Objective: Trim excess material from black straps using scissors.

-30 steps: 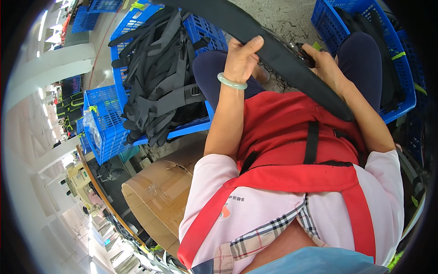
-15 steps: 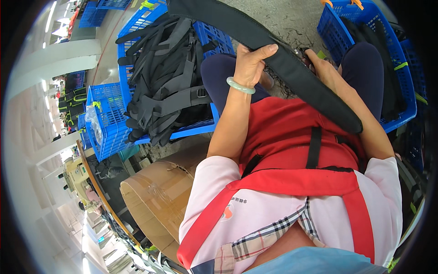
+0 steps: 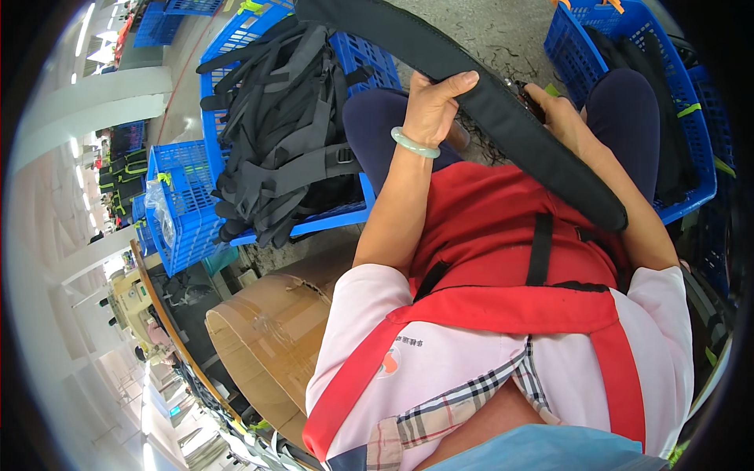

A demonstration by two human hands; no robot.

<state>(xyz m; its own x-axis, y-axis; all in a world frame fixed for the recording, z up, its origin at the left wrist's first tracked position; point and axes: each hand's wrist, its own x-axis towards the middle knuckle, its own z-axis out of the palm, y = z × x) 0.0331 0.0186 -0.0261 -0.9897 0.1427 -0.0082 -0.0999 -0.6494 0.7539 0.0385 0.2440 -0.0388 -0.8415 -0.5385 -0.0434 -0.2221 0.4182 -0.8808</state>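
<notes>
A long black padded strap (image 3: 518, 129) slants across in front of me, from the upper left down to my right forearm. My left hand (image 3: 434, 106) is closed on its edge, thumb on top and the other fingers mostly hidden beneath. Just beyond the strap's far edge, my right hand (image 3: 567, 122) is wrapped round small dark-handled snips (image 3: 530, 100). A bit of metal shows at their tip, close to the strap; whether the blades touch it I cannot tell.
At the left, a blue crate (image 3: 294, 229) holds a heap of black and grey straps (image 3: 287, 133). Another blue crate (image 3: 691, 200) with black pieces stands right of my knee. A cardboard drum (image 3: 267, 330) is by my left side. Dark scraps litter the floor (image 3: 503, 39).
The snips in my right hand have tilted and moved slightly left, so more of their dark handle shows. The strap and my left hand have barely shifted.
</notes>
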